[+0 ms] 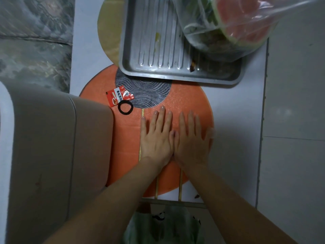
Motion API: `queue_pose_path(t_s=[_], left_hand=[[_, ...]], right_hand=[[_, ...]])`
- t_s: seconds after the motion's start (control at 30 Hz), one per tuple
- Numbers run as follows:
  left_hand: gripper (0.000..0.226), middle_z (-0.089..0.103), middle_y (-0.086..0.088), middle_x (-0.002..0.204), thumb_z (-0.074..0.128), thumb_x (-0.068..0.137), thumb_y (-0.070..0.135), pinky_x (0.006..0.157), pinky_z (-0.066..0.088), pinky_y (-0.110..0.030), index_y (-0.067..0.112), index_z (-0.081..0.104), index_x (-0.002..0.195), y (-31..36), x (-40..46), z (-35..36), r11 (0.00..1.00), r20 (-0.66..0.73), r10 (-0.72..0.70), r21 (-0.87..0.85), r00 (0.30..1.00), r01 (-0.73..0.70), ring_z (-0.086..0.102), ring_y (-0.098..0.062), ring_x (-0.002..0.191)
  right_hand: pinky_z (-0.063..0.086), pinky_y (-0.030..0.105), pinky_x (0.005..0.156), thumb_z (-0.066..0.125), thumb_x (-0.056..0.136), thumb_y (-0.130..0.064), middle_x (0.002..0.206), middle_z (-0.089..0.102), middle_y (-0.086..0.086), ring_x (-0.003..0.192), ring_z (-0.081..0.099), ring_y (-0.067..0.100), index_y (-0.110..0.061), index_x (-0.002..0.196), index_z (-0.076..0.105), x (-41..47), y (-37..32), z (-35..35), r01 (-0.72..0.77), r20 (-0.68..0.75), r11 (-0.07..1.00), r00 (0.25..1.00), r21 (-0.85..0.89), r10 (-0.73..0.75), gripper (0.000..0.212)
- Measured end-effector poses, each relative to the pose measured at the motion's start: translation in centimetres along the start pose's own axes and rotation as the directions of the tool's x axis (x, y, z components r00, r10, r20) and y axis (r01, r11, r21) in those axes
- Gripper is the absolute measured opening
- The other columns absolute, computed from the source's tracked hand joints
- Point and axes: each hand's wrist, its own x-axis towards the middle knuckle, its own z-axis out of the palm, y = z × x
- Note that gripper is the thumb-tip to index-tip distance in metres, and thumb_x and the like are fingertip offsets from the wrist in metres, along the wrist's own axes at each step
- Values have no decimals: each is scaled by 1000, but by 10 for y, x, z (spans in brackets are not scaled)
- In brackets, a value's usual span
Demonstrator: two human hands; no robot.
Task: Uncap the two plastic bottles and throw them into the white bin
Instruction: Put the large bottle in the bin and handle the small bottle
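My left hand [156,138] and my right hand [192,140] lie flat, side by side, palms down on a round orange mat [126,131] on a white table. Their fingers are straight and spread, and they hold nothing. No plastic bottle and no cap shows in the head view. No white bin can be made out with certainty; a large beige rounded object [52,155] fills the left side.
A red sauce packet [119,97] and a black hair tie [125,107] lie on the mat's left part. Behind it sits a metal tray [158,55] with a clear plastic bag [237,23] of watermelon and food scraps. The table edge runs along the right.
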Motion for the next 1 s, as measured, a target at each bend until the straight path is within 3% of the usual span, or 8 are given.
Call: queue_pose_path(t_s=[0.4, 0.67, 0.73, 0.87, 1.0], left_hand=[[56, -5, -3, 160, 6, 95, 37, 114, -12, -44, 23, -3, 148, 2, 8, 3, 992, 44, -92, -81, 995, 95, -3, -18, 146], [55, 2, -5, 160, 9, 96, 36, 115, -9, -45, 22, 2, 149, 2, 8, -1, 991, 55, -82, -98, 995, 87, 2, -21, 146], [56, 9, -5, 159, 9, 96, 37, 115, -7, -45, 19, 7, 149, 2, 4, -4, 994, 32, -55, -91, 998, 58, 8, -22, 146], [57, 15, -6, 157, 19, 96, 35, 113, -1, -49, 13, 14, 148, -3, -15, -6, 996, 1, 35, -86, 999, -35, 16, -23, 144], [56, 20, -7, 153, 26, 94, 33, 110, 9, -54, 9, 25, 145, -10, -33, -7, 993, -60, 3, -119, 998, -10, 17, -23, 139]], right_hand=[[29, 63, 104, 20, 92, -39, 148, 37, 16, 134, 39, 34, -14, 142, 35, 16, 0, -8, 47, 62, 997, 997, -53, -43, 58], [21, 54, 112, 18, 93, -40, 155, 24, 11, 141, 26, 30, -19, 145, 27, 15, 2, -11, 41, 102, 999, 994, 14, -42, 57], [18, 51, 113, 26, 95, -37, 156, 23, 9, 143, 20, 25, -20, 144, 31, 13, 6, -11, 48, 84, 996, 995, 74, -54, 52], [19, 45, 113, 18, 91, -40, 146, 42, 12, 136, 34, 27, -12, 135, 43, 15, 1, -25, -64, 1, 960, 998, 273, 67, 58], [13, 46, 116, 22, 98, -38, 155, 25, 12, 142, 21, 28, -17, 145, 25, 16, -4, -18, -10, 46, 997, 999, 79, 6, 52]])
